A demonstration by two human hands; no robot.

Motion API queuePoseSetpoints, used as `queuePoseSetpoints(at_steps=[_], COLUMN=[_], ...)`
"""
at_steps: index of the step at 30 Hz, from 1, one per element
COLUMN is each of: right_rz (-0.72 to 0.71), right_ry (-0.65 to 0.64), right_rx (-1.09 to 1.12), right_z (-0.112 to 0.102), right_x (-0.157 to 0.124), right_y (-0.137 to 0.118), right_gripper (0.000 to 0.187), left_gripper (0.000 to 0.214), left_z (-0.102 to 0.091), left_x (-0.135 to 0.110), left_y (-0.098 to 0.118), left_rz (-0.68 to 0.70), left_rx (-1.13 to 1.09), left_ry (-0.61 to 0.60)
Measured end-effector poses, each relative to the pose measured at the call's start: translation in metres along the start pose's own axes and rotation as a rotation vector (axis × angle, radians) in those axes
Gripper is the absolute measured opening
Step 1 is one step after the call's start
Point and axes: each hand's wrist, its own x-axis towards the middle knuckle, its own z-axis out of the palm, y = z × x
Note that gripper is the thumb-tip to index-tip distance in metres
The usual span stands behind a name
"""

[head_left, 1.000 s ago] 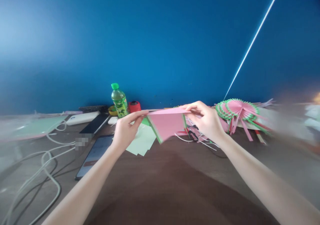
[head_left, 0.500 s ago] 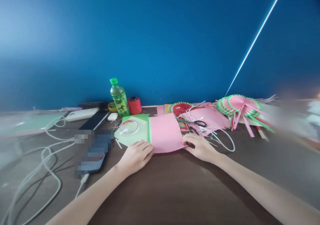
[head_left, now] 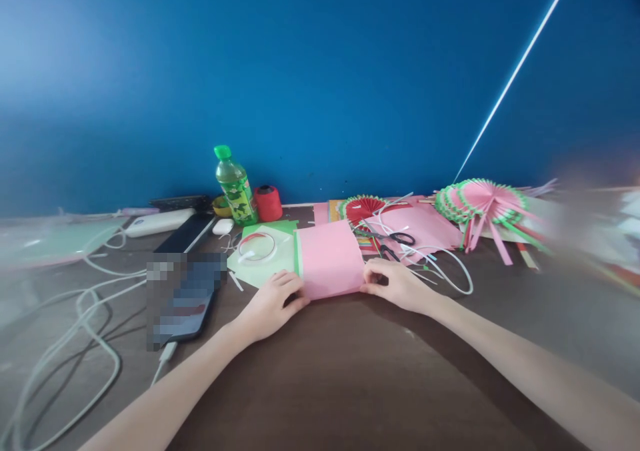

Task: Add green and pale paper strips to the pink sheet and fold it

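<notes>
A pink paper sheet (head_left: 330, 257) with a green strip along its left edge lies flat on the dark brown table (head_left: 350, 371). My left hand (head_left: 273, 301) pinches its near left corner with curled fingers. At the near right corner, my right hand (head_left: 397, 283) grips the sheet's edge between thumb and fingers. A pale green sheet (head_left: 260, 261) with a ring of tape (head_left: 257, 245) on it lies just left of the pink sheet.
A phone (head_left: 187, 297) with a white cable (head_left: 75, 331) lies at left. A green bottle (head_left: 233, 187) and red spool (head_left: 269, 202) stand by the blue wall. Black scissors (head_left: 393, 241), pink sheets, white strips and pink-green paper fans (head_left: 480, 204) fill the right.
The pink sheet was held up in the air a second ago; both hands have brought it down flat on the table and now hold its near corners.
</notes>
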Motion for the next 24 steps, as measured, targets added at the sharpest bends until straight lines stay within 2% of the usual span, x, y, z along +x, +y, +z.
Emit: queuePoseSetpoints(at_steps=[2,6,20,24], right_rz=[0.061,0.063,0.057,0.006], right_ry=[-0.058,-0.127,-0.095,-0.143], right_rx=[0.073,0.153,0.119,0.149], right_z=[-0.0002,0.0001,0.0032,-0.0022], right_x=[0.0031,0.0060,0.0024,0.0016], right_y=[-0.0014,-0.0028,-0.0032,-0.0031], right_gripper=[0.020,0.017,0.020,0.026], left_gripper=[0.017,0.019,0.017,0.020], left_z=[-0.0002,-0.0027,0.0009,0.0021], left_x=[0.0010,0.0038,0.0062,0.0081], left_y=[-0.0009,-0.0013,0.0029,0.0017], left_rz=[-0.027,-0.089,-0.121,-0.112], left_rx=[-0.033,-0.098,-0.062,-0.039], left_ry=[-0.022,-0.093,-0.097,-0.103])
